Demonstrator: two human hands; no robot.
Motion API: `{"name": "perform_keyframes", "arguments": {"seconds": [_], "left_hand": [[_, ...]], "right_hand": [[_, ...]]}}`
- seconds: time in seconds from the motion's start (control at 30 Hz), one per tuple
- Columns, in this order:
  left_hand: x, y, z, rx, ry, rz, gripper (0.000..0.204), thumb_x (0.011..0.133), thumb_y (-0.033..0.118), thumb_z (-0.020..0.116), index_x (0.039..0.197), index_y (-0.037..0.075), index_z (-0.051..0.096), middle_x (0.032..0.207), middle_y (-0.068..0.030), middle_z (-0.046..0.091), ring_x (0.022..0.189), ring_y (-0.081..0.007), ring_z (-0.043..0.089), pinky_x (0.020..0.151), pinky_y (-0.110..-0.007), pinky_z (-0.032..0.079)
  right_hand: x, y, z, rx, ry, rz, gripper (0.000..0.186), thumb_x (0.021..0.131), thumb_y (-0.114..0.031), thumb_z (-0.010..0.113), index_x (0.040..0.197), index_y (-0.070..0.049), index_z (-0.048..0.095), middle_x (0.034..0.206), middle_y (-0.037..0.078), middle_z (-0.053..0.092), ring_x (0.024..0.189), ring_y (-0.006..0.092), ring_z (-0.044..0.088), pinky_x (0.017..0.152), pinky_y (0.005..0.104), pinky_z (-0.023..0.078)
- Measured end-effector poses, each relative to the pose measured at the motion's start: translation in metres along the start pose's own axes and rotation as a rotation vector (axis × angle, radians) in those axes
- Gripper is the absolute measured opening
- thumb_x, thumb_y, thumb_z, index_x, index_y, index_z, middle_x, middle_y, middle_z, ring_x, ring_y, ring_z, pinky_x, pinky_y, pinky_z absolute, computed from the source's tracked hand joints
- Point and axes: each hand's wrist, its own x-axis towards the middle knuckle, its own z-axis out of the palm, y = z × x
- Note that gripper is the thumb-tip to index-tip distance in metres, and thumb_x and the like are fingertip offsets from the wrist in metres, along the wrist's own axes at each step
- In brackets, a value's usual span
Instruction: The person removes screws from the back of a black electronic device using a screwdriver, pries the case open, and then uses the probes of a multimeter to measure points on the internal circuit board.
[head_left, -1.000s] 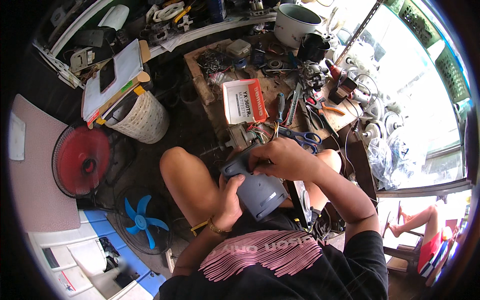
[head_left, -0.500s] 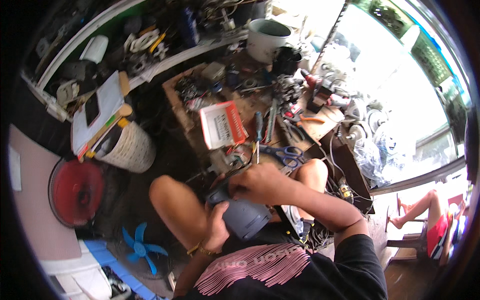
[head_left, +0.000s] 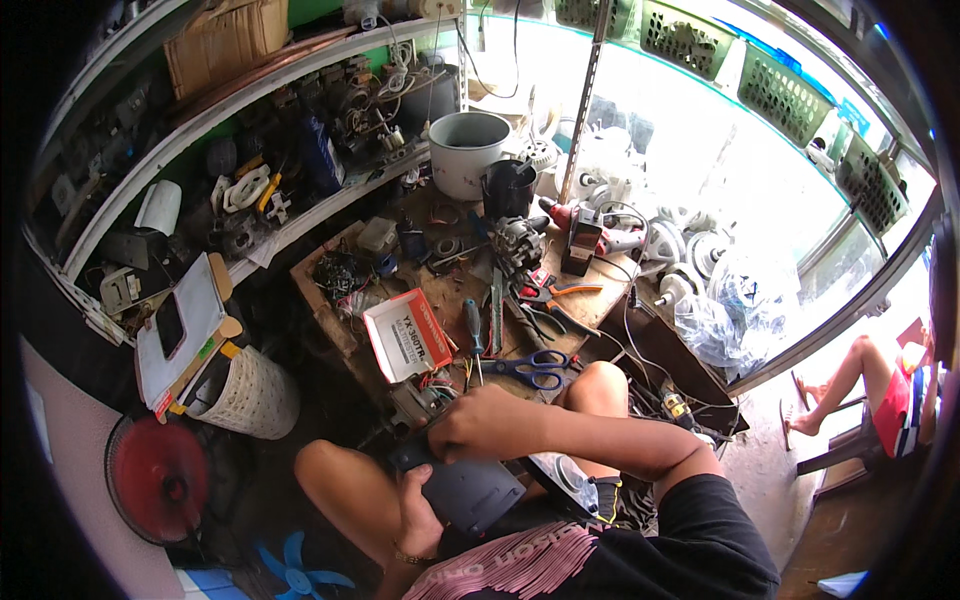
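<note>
A dark grey plastic housing [head_left: 470, 495] sits in my lap between my bent legs. My left hand [head_left: 418, 515] grips its left side, thumb up along the edge. My right hand [head_left: 465, 430] is curled over the top end, fingers bent inward; whatever they pinch is hidden. Just beyond are a small metal part [head_left: 410, 405] with coloured wires, a screwdriver [head_left: 475, 330] and blue-handled scissors [head_left: 525, 370]. Under my right forearm a dark panel with a silver round part [head_left: 565, 480] shows.
A cluttered wooden bench [head_left: 355, 345] holds an open red-and-white box [head_left: 405, 335], pliers [head_left: 555, 320] and a pot [head_left: 468, 150]. At left are a wicker bin [head_left: 250, 400] and two fans [head_left: 155, 475]. Another person [head_left: 880, 395] sits at far right with bare legs out.
My view has tilted upward, bringing shelves and green baskets into sight while the bench and my lap moved lower in the picture. Both hands stay on the grey housing.
</note>
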Motion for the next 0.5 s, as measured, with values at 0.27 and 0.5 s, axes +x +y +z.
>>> {"name": "perform_keyframes", "arguments": {"seconds": [0.27, 0.5], "left_hand": [[0.006, -0.015, -0.032, 0.016, 0.058, -0.102, 0.065, 0.078, 0.022, 0.048, 0.140, 0.002, 0.040, 0.130, -0.0141, 0.051, 0.120, -0.0245, 0.052, 0.101, -0.037, 0.044], [0.006, -0.007, -0.012, -0.001, 0.217, -0.059, 0.051, 0.085, 0.038, 0.052, 0.125, 0.006, 0.055, 0.118, -0.0088, 0.061, 0.108, -0.0236, 0.060, 0.095, -0.039, 0.047]], "right_hand": [[-0.008, -0.010, 0.007, -0.234, 0.182, -0.122, 0.015, 0.075, -0.023, 0.064, 0.081, -0.009, 0.064, 0.072, 0.008, 0.065, 0.072, 0.0276, 0.067, 0.058, 0.0401, 0.052], [-0.005, -0.010, 0.014, -0.252, 0.288, -0.068, 0.014, 0.073, -0.025, 0.066, 0.078, -0.013, 0.061, 0.079, 0.002, 0.060, 0.079, 0.0221, 0.062, 0.063, 0.0354, 0.053]]}}
